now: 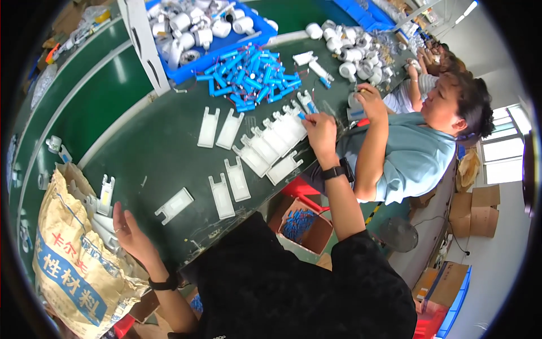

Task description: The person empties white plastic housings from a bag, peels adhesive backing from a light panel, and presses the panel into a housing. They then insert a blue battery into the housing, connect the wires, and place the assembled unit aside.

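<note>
My left hand (134, 236) is raised beside the open mouth of a paper sack (68, 260), its fingers apart and nothing in them. White plastic housings (106, 195) stick out of that sack. Over the far right part of the bench, my right hand (322, 135) has its fingertips pinched on a small blue cylindrical battery (302, 115), which they partly cover. Just past the fingertips lies a white housing (305, 100) with blue on it. A row of flat white housings (265, 144) lies to the left of this hand, and a single one (175, 205) lies closer to my left hand.
A heap of blue batteries (248, 76) with wires lies at the back, before a blue tray (217, 48) of white lamp parts. More white lamp parts (358, 53) are piled at far right. A co-worker (418, 147) sits at right. Below the bench edge stands a carton (305, 226) of blue batteries.
</note>
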Demonstrator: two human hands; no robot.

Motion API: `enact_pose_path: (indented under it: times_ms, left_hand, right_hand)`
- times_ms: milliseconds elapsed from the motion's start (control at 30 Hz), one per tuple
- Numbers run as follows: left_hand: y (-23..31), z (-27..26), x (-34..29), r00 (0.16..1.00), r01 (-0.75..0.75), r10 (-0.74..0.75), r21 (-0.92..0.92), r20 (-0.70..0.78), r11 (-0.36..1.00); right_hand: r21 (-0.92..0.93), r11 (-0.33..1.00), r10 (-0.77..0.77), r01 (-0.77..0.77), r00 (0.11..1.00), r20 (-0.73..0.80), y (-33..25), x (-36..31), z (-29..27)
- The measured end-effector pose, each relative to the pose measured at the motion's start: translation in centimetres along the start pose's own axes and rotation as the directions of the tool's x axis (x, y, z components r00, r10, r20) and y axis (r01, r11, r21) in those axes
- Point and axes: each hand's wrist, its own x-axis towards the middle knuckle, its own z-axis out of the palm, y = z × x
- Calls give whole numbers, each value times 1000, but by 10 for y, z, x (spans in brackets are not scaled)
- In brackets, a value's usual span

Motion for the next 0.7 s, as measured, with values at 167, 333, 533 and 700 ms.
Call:
enact_pose_path:
  times_ms: [167,333,533,700]
  left_hand:
    - [-18,-12,10,999,30,-32,-43,-24,999]
    - [-7,-12,2,998,-61,61,-26,15,998]
    - [62,5,-10,936,-229,202,64,287,971]
    - [88,41,34,797,-482,333,198,503,854]
  right_hand:
    - [31,999,-20,20,1000,-9,-17,-17,-20]
    - [256,967,-57,11,983,172,-101,-58,-69]
    - [687,725,-479,55,758,444,-201,-93,-67]
    - [690,723,-478,37,748,461,-206,-84,-59]
